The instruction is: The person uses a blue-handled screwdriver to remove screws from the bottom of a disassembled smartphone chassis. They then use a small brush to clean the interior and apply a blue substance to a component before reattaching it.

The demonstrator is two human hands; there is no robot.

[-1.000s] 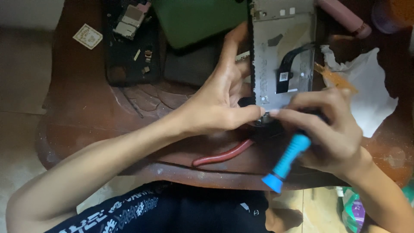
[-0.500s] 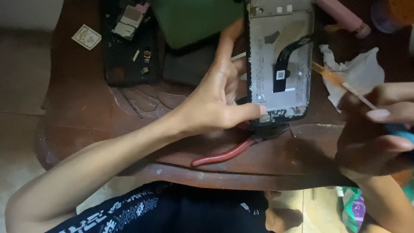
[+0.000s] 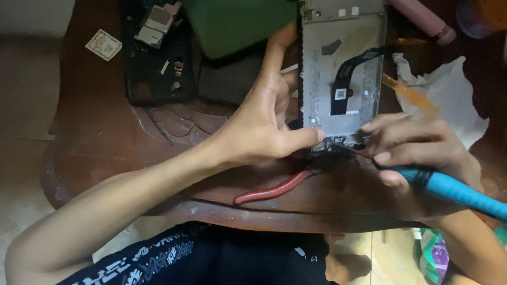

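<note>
Blue-handled tool (image 3: pixel 454 189), red-handled pliers (image 3: pixel 274 190), silver-grey phone frame (image 3: pixel 340 68), white tissue (image 3: pixel 449 95).

L hand (image 3: pixel 259 132) steadies opened phone frame (image 3: pixel 340 68) on wooden table (image 3: pixel 105 158), R hand (image 3: pixel 417 153) holds blue-handled tool (image 3: pixel 454 187) w/ tip at frame's lower edge, red-handled pliers (image 3: pixel 272 191) nearby.
</note>
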